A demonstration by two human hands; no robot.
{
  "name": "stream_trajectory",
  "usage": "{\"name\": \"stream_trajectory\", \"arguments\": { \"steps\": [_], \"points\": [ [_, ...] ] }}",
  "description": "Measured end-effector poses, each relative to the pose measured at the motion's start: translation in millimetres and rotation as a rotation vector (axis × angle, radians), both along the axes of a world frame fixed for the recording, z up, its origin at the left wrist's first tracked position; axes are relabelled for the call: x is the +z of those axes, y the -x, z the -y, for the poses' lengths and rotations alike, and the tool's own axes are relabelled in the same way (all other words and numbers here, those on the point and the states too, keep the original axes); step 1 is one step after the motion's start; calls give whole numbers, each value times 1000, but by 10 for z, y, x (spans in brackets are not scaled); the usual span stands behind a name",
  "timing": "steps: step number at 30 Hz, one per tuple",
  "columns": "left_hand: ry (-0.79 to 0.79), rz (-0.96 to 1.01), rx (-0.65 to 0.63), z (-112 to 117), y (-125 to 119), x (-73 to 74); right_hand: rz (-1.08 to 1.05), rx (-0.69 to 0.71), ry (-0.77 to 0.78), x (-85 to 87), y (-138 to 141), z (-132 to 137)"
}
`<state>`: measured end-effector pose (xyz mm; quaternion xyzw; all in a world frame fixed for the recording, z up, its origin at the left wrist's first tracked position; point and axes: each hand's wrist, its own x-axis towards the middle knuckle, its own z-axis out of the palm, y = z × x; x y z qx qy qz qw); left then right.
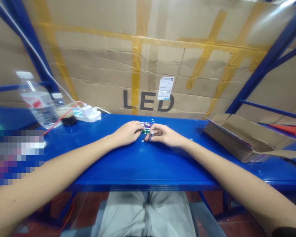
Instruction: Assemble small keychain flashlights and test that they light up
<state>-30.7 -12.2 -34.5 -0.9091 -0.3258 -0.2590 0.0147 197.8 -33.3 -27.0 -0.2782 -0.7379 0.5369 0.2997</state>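
Small shiny rods (146, 125) in purple, green and silver lie bunched on the blue table (143, 164) between my hands. My left hand (130, 132) is at their left end, palm down, with its curled fingertips against the bunch; whatever those fingers pinch is hidden. On the other side, my right hand (164, 135) is closed around a short, silvery-white cylinder (152, 135), held tilted nearly upright between thumb and fingers. Several tiny pale discs (142, 141) are scattered around the hands.
An open cardboard box (236, 140) stands at the right. To the left are a water bottle (38, 102), a cup of dark liquid (68, 119) and a white power strip (90, 114) with cables. A large carton (101, 72) marked LED rises behind the table, between blue metal posts.
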Motion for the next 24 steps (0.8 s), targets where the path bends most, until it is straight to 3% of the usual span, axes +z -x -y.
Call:
{"name": "stream_trajectory", "arguments": {
  "steps": [5, 16, 24],
  "points": [
    [16, -44, -43, -11, -57, -66, 37, -22, 13, 65, -75, -38],
    [124, -85, -5, 1, -43, 40, 242, 11, -366, 95, -38, 64],
    [300, 25, -39, -1, -35, 71, 218, 11, -345, 73, -31, 55]
  ]
}}
